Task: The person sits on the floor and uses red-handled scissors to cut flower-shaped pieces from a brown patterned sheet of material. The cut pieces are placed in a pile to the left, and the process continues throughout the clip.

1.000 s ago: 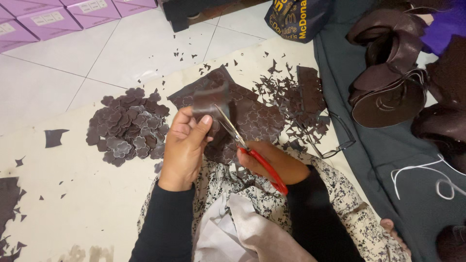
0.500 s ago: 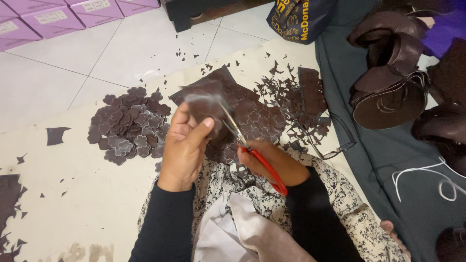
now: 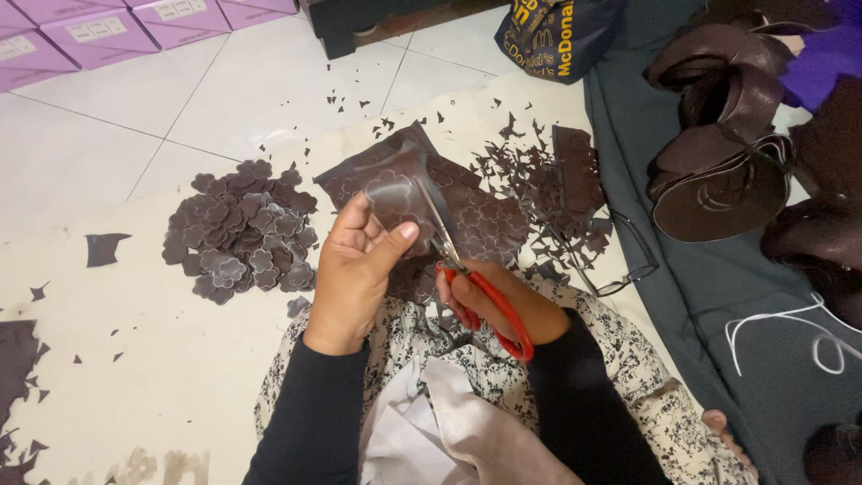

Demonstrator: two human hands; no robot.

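A heap of dark brown flower-shaped cutouts (image 3: 241,232) lies on a cream floor mat (image 3: 135,377), with small dark offcuts (image 3: 530,171) scattered across it. At the mat's left edge sits a larger dark scrap (image 3: 103,249). Pale floor tiles (image 3: 224,99) stretch beyond, where lilac boxes (image 3: 99,31) stand in a row at the top left. A dark blue bag with yellow print (image 3: 552,36) rests at the top. To the right, a grey cloth (image 3: 718,296) carries coiled brown rolls (image 3: 718,171), a pair of eyeglasses (image 3: 620,260) near its edge, and a loop of white cord (image 3: 781,337).
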